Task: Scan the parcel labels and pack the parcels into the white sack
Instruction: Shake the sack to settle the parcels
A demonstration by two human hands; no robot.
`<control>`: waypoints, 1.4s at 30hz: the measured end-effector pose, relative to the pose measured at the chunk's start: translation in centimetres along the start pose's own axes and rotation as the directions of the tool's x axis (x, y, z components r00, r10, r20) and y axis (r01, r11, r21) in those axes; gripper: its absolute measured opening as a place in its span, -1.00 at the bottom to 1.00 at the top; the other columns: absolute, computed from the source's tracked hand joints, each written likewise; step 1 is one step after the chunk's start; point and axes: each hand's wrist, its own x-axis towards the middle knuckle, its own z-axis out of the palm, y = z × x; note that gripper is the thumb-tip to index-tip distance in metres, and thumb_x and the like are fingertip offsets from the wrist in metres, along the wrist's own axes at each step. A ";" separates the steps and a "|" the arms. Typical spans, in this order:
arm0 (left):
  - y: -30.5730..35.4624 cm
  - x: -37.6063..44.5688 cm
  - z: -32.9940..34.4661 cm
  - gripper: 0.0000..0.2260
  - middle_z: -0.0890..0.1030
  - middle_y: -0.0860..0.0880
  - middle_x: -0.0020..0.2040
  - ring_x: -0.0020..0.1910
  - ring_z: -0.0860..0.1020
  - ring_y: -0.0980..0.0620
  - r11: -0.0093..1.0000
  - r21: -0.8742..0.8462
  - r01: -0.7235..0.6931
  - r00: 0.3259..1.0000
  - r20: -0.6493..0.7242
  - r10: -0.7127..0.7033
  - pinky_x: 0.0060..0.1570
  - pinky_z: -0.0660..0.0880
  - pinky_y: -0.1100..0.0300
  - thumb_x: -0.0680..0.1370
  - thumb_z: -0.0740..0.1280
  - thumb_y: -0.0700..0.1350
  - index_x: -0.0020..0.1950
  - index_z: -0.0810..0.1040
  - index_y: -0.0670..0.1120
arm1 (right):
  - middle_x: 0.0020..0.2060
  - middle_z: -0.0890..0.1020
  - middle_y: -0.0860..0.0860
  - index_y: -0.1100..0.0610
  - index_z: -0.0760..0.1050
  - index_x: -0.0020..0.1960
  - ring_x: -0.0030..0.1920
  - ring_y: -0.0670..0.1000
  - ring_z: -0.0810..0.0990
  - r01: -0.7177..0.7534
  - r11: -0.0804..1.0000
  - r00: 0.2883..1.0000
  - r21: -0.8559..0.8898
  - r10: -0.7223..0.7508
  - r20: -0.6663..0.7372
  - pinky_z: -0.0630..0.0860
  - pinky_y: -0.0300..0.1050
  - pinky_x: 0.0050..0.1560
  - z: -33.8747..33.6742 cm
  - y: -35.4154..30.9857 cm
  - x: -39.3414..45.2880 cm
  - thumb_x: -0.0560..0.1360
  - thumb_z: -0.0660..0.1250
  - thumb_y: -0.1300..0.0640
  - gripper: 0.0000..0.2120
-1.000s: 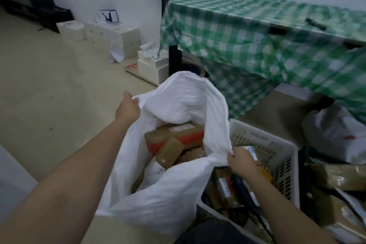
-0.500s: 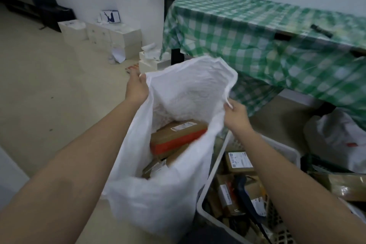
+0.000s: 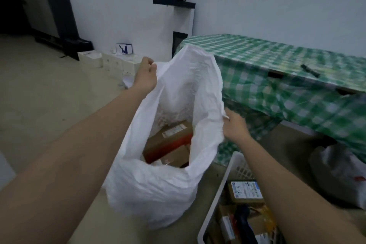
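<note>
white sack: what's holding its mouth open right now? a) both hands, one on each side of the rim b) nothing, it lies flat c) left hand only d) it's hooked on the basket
a: the left hand and right hand each grip the rim of the white sack.

This looks like a small parcel-sorting room. A white plastic basket [image 3: 233, 166] at the lower right holds labelled cardboard parcels [image 3: 245, 193]. White cartons [image 3: 111, 61] line the plain wall at upper left, standing on a bare floor [image 3: 39, 95]. A bench under a green checked cloth [image 3: 277, 61] fills the right.
</note>
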 end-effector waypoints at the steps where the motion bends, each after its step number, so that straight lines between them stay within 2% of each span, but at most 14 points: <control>1: -0.6 -0.5 -0.1 -0.93 0.38 -0.02 -0.15 -0.26 0.33 0.01 0.999 -0.009 0.039 0.999 0.009 -0.039 -0.25 0.29 0.15 0.68 0.03 -0.09 0.07 0.26 -0.04 | 0.23 0.58 0.08 0.18 0.44 0.39 0.23 0.10 0.53 -0.041 0.999 0.999 -0.026 0.041 0.005 0.41 -0.18 0.08 0.2 1.1 -0.4 0.61 0.15 0.30 -0.63; 5: -1.1 -0.9 -0.1 -0.90 0.40 0.00 -0.20 -0.28 0.35 0.00 0.996 -0.078 0.034 0.998 -0.058 -0.038 -0.33 0.29 0.15 0.68 0.04 -0.07 0.08 0.31 -0.05 | 0.20 0.58 0.01 0.12 0.45 0.40 0.16 0.05 0.55 0.063 0.992 0.984 0.105 -0.045 -0.173 0.47 -0.16 0.16 0.1 0.4 -0.4 0.62 0.09 0.32 -0.60; 7: -1.9 -1.3 -0.3 -0.82 0.46 -0.06 -0.11 -0.18 0.39 -0.04 0.999 0.050 0.000 0.996 -0.084 0.004 -0.19 0.28 0.15 0.69 0.03 -0.08 0.15 0.35 -0.12 | 0.14 0.55 -0.03 0.08 0.41 0.43 0.08 0.02 0.53 0.038 0.998 0.990 0.051 -0.031 -0.134 0.44 -0.21 0.12 0.4 1.5 -1.7 0.60 0.06 0.37 -0.54; 10: -5.8 -3.2 -0.5 -0.78 0.53 -0.22 0.05 -0.02 0.49 -0.19 0.924 0.370 0.094 0.995 -0.067 -0.075 -0.12 0.29 0.09 0.68 0.02 -0.08 0.21 0.34 -0.17 | 0.19 0.59 0.18 0.16 0.44 0.38 0.10 0.22 0.55 -0.139 0.943 0.985 -0.301 0.162 0.052 0.48 -0.06 0.08 1.5 6.9 -4.1 0.54 0.07 0.36 -0.54; 14: -10.3 -5.0 -0.9 -0.80 0.54 -0.28 0.08 0.05 0.51 -0.28 0.773 0.625 0.111 0.994 -0.050 -0.102 -0.12 0.30 0.02 0.67 0.04 -0.12 0.21 0.33 -0.18 | 0.11 0.61 0.24 0.14 0.40 0.43 0.04 0.25 0.55 -0.197 0.919 0.980 -0.342 0.180 -0.082 0.48 -0.04 -0.05 0.8 9.7 -6.1 0.57 0.06 0.34 -0.54; 18: -10.3 -6.1 -0.8 -0.74 0.49 -0.31 0.16 0.13 0.48 -0.33 0.727 0.675 0.128 0.992 -0.072 -0.108 0.02 0.37 -0.08 0.67 0.07 -0.08 0.22 0.35 -0.24 | -0.04 0.64 0.18 0.03 0.34 0.46 -0.18 0.15 0.51 -0.186 0.933 0.968 -0.309 0.121 -0.217 0.42 -0.07 -0.23 -1.1 9.9 -8.1 0.65 0.06 0.18 -0.60; 20: -9.3 -7.0 -0.2 -0.73 0.47 -0.31 0.21 0.18 0.45 -0.32 0.751 0.643 0.148 0.989 -0.084 -0.123 0.09 0.37 -0.10 0.67 0.09 -0.08 0.26 0.34 -0.25 | 0.08 0.62 0.17 0.05 0.30 0.50 -0.11 0.11 0.49 -0.183 0.948 0.978 -0.261 0.150 -0.142 0.41 -0.11 -0.15 -1.7 9.6 -9.3 0.65 0.08 0.15 -0.59; 24: -7.0 -9.6 1.3 -0.69 0.38 -0.27 0.34 0.32 0.35 -0.27 0.803 0.584 0.116 0.993 -0.046 -0.110 0.26 0.28 -0.14 0.66 0.11 -0.07 0.34 0.32 -0.21 | 0.45 0.35 0.08 0.09 0.08 0.57 0.36 0.13 0.40 -0.278 0.959 0.952 -0.056 0.283 0.120 0.39 -0.09 0.21 -2.2 9.4 -11.1 0.62 0.21 0.14 -0.42; 26: -5.6 -11.0 2.3 -0.67 0.30 -0.25 0.42 0.42 0.23 -0.24 0.803 0.596 0.026 1.000 -0.026 -0.013 0.39 0.12 -0.20 0.65 0.13 -0.08 0.38 0.31 -0.18 | 0.51 0.25 0.08 0.05 -0.03 0.60 0.43 0.14 0.34 -0.317 0.948 0.940 0.034 0.310 0.143 0.40 0.08 0.34 -2.3 9.4 -11.5 0.59 0.26 0.12 -0.31; 28: -3.7 -13.3 3.6 -0.65 0.18 -0.24 0.49 0.50 0.09 -0.21 0.787 0.601 -0.136 0.989 0.040 0.140 0.45 -0.08 -0.21 0.65 0.14 -0.10 0.41 0.29 -0.17 | 0.52 0.24 0.11 0.02 -0.10 0.60 0.41 0.16 0.38 -0.371 0.910 0.926 0.183 0.347 0.151 0.46 0.14 0.28 -3.1 9.1 -12.7 0.58 0.29 0.16 -0.25; 32: 1.1 -18.5 7.7 -0.68 0.19 -0.16 0.50 0.51 0.09 -0.14 0.775 0.463 -0.429 0.902 0.267 0.340 0.47 -0.07 -0.12 0.63 0.17 -0.10 0.38 0.33 -0.11 | 0.51 0.23 0.16 0.09 -0.08 0.59 0.37 0.16 0.41 -0.358 0.850 0.933 0.387 0.340 0.119 0.54 -0.13 -0.10 -6.0 9.0 -15.7 0.59 0.26 0.28 -0.28; 35: 4.2 -22.9 11.5 -0.71 0.34 -0.14 0.38 0.38 0.29 -0.15 0.794 0.272 -0.543 0.798 0.462 0.388 0.36 0.19 0.01 0.62 0.18 -0.12 0.34 0.39 -0.14 | 0.48 0.29 0.17 0.10 -0.01 0.58 0.33 0.15 0.45 -0.359 0.835 0.928 0.418 0.365 0.068 0.54 -0.09 0.04 -8.5 10.7 -18.0 0.60 0.23 0.30 -0.34; 38: 5.9 -27.7 15.3 -0.72 0.38 -0.13 0.35 0.30 0.37 -0.12 0.833 0.121 -0.540 0.705 0.605 0.370 0.20 0.31 0.07 0.64 0.16 -0.14 0.34 0.39 -0.15 | 0.33 0.47 0.22 0.17 0.10 0.56 0.29 0.23 0.50 -0.388 0.873 0.911 0.297 0.412 -0.021 0.48 0.07 0.22 -10.5 13.9 -20.4 0.60 0.23 0.29 -0.41; 42: 5.8 -33.9 21.0 -0.73 0.42 -0.13 0.32 0.23 0.44 -0.13 0.819 0.061 -0.571 0.577 0.739 0.347 0.20 0.41 -0.02 0.61 0.18 -0.19 0.31 0.43 -0.15 | 0.00 0.57 0.12 0.23 0.41 0.38 0.00 0.09 0.53 -0.458 0.887 0.888 0.056 0.459 -0.008 0.49 -0.11 -0.05 -10.9 19.7 -23.3 0.59 0.21 0.26 -0.64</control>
